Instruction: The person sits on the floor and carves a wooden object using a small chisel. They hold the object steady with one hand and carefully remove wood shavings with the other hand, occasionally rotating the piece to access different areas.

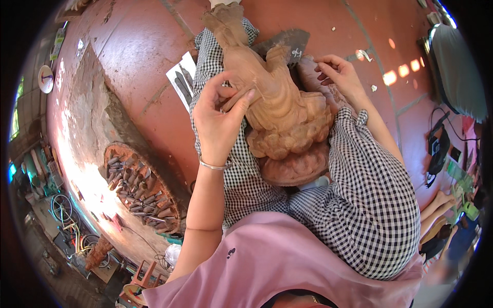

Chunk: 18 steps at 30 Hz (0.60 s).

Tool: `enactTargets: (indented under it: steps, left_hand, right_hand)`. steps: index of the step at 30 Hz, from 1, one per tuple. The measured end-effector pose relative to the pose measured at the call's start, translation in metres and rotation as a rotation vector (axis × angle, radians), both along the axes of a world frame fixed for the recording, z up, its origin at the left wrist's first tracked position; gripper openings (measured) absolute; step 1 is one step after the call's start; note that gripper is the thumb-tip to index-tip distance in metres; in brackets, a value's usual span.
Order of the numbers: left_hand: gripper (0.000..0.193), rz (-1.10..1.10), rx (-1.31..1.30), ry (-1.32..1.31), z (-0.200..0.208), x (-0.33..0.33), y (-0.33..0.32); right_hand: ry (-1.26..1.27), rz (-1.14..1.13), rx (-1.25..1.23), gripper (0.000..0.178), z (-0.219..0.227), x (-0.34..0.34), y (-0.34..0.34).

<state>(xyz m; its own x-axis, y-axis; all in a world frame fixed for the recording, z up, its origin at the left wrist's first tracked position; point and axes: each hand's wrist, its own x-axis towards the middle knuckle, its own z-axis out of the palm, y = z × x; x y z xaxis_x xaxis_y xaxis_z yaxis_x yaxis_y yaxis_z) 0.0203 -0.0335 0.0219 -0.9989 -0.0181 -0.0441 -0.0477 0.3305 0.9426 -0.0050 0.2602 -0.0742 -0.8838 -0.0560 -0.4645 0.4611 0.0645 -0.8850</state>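
Observation:
A carved wooden figure (pixel 280 97) with draped folds and a lumpy, rounded base lies tilted between my legs, its narrower end pointing away. My left hand (pixel 218 110), with a bangle at the wrist, is over the figure's left side. Its thumb and fingers are pinched together around a thin brown piece (pixel 233 101), whose kind I cannot make out. To the right of the figure, my right hand (pixel 343 77) hovers over my lower leg (pixel 321 79). Its fingers are loosely bent and apart, with nothing visible in them.
A round tray (pixel 174 205) of several carving tools stands at the left on a large wooden slab (pixel 87 118). Dark flat tools lie on white paper (pixel 181 82) beyond my left knee. A dark flat board (pixel 287 43) lies behind the figure. A fan (pixel 454 72) stands far right; another person (pixel 439 205) sits below it.

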Motion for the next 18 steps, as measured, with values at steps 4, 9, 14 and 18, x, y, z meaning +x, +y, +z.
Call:
enactTargets:
  steps: [4, 9, 14, 18]
  left_hand:
    - [0.04, -0.057, 0.063, -0.066, 0.009, -0.016, 0.006]
    - [0.035, -0.156, 0.092, -0.086, 0.027, -0.033, 0.02]
    - [0.026, -0.228, 0.298, -0.141, 0.015, -0.043, 0.025]
    - [0.022, -0.283, 0.41, -0.218, 0.008, -0.047, 0.028]
  right_hand:
    - [0.395, 0.211, 0.065, 0.031, 0.066, -0.011, -0.018]
    - [1.185, 0.525, 0.579, 0.041, 0.138, -0.009, -0.059]
    - [1.239, 0.449, 0.667, 0.031, 0.121, -0.005, -0.055]
    - [0.855, 0.351, 0.397, 0.027, 0.118, 0.003, -0.056]
